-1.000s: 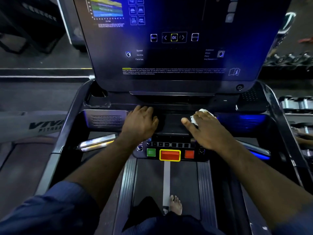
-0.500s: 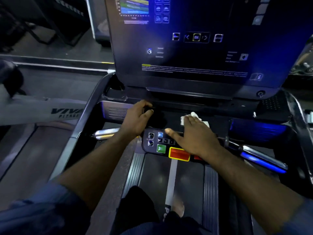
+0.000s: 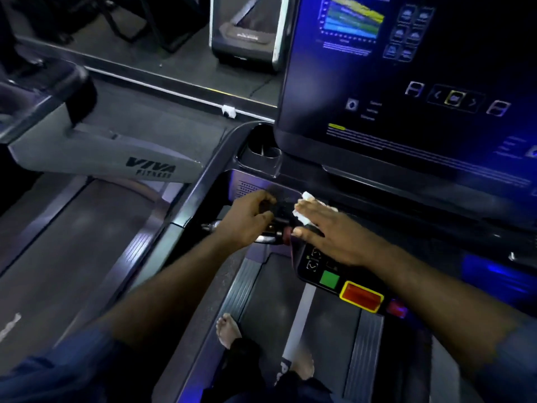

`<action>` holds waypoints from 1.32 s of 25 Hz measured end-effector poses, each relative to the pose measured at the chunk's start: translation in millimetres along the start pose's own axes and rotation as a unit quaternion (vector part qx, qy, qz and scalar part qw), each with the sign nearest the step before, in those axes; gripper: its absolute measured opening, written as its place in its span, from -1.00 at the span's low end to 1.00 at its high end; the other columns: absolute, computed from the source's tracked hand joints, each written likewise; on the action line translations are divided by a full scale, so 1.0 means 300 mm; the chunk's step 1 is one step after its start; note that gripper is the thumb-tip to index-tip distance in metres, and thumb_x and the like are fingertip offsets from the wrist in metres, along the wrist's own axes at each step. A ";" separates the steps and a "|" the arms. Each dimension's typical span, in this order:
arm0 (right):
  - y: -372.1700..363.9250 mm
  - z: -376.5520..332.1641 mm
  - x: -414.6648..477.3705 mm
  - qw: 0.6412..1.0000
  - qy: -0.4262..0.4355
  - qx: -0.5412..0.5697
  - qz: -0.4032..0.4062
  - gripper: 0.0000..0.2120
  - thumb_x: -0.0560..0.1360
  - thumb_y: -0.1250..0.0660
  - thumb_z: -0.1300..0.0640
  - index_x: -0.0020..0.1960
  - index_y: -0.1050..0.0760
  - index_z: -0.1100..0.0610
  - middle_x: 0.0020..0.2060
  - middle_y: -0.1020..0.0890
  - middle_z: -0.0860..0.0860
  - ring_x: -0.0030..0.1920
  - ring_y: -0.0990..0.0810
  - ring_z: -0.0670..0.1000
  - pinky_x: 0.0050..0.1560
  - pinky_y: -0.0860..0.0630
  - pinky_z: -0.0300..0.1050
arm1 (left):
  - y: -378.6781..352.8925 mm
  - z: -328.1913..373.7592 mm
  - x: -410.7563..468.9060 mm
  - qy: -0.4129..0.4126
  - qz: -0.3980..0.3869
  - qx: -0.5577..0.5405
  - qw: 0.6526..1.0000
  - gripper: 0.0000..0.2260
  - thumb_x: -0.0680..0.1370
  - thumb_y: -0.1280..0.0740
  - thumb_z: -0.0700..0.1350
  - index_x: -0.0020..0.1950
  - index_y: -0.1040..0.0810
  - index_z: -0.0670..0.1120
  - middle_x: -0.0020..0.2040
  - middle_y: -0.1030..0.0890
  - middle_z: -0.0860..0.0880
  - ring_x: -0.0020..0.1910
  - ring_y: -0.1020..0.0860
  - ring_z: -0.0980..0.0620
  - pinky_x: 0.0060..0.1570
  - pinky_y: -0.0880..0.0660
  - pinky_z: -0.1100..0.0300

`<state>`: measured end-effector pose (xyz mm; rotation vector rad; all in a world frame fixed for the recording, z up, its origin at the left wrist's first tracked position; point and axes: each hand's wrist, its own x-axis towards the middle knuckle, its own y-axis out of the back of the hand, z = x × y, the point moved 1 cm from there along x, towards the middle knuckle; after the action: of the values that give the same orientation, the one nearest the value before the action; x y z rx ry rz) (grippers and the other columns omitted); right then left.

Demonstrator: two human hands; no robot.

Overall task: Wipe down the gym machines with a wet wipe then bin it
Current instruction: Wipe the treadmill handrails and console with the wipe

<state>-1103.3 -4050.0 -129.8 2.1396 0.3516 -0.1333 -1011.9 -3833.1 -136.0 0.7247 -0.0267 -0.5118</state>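
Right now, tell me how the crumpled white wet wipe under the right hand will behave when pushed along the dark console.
The crumpled white wet wipe bunches beneath the right hand, so it is probably floppy and may ruck up when pushed. It looks thin and light, since the flat hand alone seems to pin it.

Wet wipe (image 3: 302,217): white and crumpled. It lay pressed beneath the straight fingers of your right hand (image 3: 334,237) on the dark ledge of the treadmill console (image 3: 308,269), just below its lit screen (image 3: 406,82). Your left hand (image 3: 250,219) gripped the handlebar (image 3: 209,226) beside it.
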 end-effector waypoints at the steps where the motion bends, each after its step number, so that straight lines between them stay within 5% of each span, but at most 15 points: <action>1: 0.013 -0.003 0.041 1.000 -0.006 -0.011 -0.011 -0.27 0.63 -0.11 -0.34 0.68 -0.14 0.00 0.67 -0.07 -0.10 0.63 0.08 -0.23 0.64 0.10 -0.19 | 0.017 -0.001 0.008 -0.016 0.000 0.018 1.000 -0.74 0.55 -0.39 -0.26 0.22 -0.62 -0.08 0.08 -0.67 0.02 -0.01 -0.63 0.09 0.00 -0.51 0.30; 3: 0.008 0.007 0.079 1.000 -0.012 0.000 -0.008 -0.41 0.69 -0.20 -0.15 0.66 -0.21 0.01 0.66 -0.13 -0.10 0.61 0.02 -0.25 0.54 0.14 -0.39 | 0.069 -0.032 0.022 -0.044 0.003 0.045 0.998 -0.73 0.52 -0.40 -0.25 0.21 -0.63 -0.07 0.07 -0.66 0.01 0.00 -0.63 0.07 0.04 -0.57 0.18; 6: -0.016 -0.001 0.082 0.994 -0.042 0.054 0.081 -0.62 0.66 -0.30 0.16 0.47 -0.53 0.00 0.47 -0.50 -0.13 0.45 -0.37 -0.27 0.38 -0.11 -0.58 | 0.155 -0.105 0.029 -0.089 0.023 0.073 0.993 -0.74 0.49 -0.41 -0.26 0.16 -0.64 -0.09 0.09 -0.64 -0.03 0.10 -0.57 -0.01 0.12 -0.56 0.07; 10: -0.003 -0.023 0.151 0.975 -0.109 0.077 0.178 -0.62 0.59 -0.32 0.40 0.19 -0.72 0.00 0.14 -0.74 -0.05 0.16 -0.69 -0.11 0.18 -0.39 -0.57 | 0.260 -0.197 0.050 -0.075 0.113 0.066 0.989 -0.78 0.49 -0.42 -0.25 0.12 -0.65 -0.10 0.07 -0.61 0.02 0.09 -0.48 0.06 0.11 -0.41 0.21; 16: -0.068 -0.297 0.400 0.966 0.029 0.122 0.224 -0.62 0.59 -0.33 0.41 0.29 -0.67 0.09 0.24 -0.68 -0.08 0.20 -0.60 -0.26 0.32 -0.44 -0.41 | 0.370 -0.374 -0.002 0.117 0.156 -0.062 0.979 -0.81 0.61 -0.36 -0.20 0.21 -0.59 -0.09 0.07 -0.63 0.01 0.08 -0.59 0.01 0.04 -0.39 0.26; 18: -0.135 -0.375 0.517 0.974 0.104 0.122 0.162 -0.61 0.60 -0.29 0.37 0.37 -0.61 0.13 0.34 -0.64 0.00 0.26 -0.56 -0.25 0.42 -0.43 -0.27 | 0.374 -0.396 -0.047 0.145 0.116 -0.074 0.980 -0.77 0.65 -0.36 -0.06 0.28 -0.56 -0.09 0.09 -0.63 0.04 0.11 -0.61 0.00 -0.01 -0.39 0.26; 21: -0.229 -0.377 0.640 0.977 0.201 -0.072 -0.008 -0.51 0.71 -0.20 -0.03 0.62 -0.29 -0.01 0.60 -0.34 -0.09 0.60 -0.24 -0.13 0.66 -0.03 -0.02 | 0.362 -0.429 -0.105 0.189 0.027 -0.060 0.980 -0.47 0.49 -0.47 0.31 0.30 -0.48 0.03 0.12 -0.61 0.14 0.10 -0.59 0.12 -0.02 -0.45 0.22; 25: -0.207 -0.322 0.765 0.954 0.155 -0.247 0.063 -0.19 0.63 0.19 -0.42 0.66 -0.18 0.07 0.64 -0.26 -0.01 0.66 -0.10 -0.03 0.65 0.12 0.21 | 0.334 -0.458 -0.138 0.247 -0.005 0.051 0.968 -0.10 0.24 -0.55 0.48 0.40 -0.44 0.00 0.19 -0.59 0.07 0.13 -0.59 0.06 0.05 -0.53 0.14; 27: -0.230 -0.381 0.767 0.959 0.134 -0.243 0.055 -0.13 0.61 0.23 -0.45 0.67 -0.16 0.12 0.65 -0.23 0.04 0.67 -0.05 0.03 0.64 0.21 0.19 | 0.330 -0.458 -0.125 0.280 -0.010 0.089 0.956 -0.04 0.16 -0.49 0.57 0.35 -0.46 -0.02 0.17 -0.60 0.00 0.09 -0.59 -0.01 0.00 -0.55 0.11; 30: -0.310 -0.448 0.639 0.943 0.258 -0.208 -0.025 -0.24 0.64 0.22 -0.39 0.68 -0.15 0.02 0.65 -0.23 -0.03 0.67 -0.03 0.00 0.63 0.21 0.17 | 0.326 -0.442 -0.135 0.317 0.005 0.104 0.943 -0.12 0.15 -0.38 0.56 0.26 -0.47 0.02 0.15 -0.62 -0.02 0.09 -0.61 -0.11 0.05 -0.59 0.03; 33: -0.270 -0.390 0.641 0.922 0.341 -0.182 -0.008 -0.46 0.72 0.10 -0.22 0.60 -0.32 -0.09 0.56 -0.39 -0.13 0.60 -0.25 -0.08 0.63 0.10 0.16 | 0.321 -0.448 -0.143 0.315 0.041 0.099 0.943 -0.02 0.10 -0.43 0.62 0.34 -0.43 0.05 0.26 -0.62 -0.01 0.19 -0.61 -0.08 0.14 -0.60 -0.03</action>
<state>-949.0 -3872.4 -172.7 1.7507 0.7321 0.6411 -981.0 -3668.6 -169.2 1.0546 0.4954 -0.1793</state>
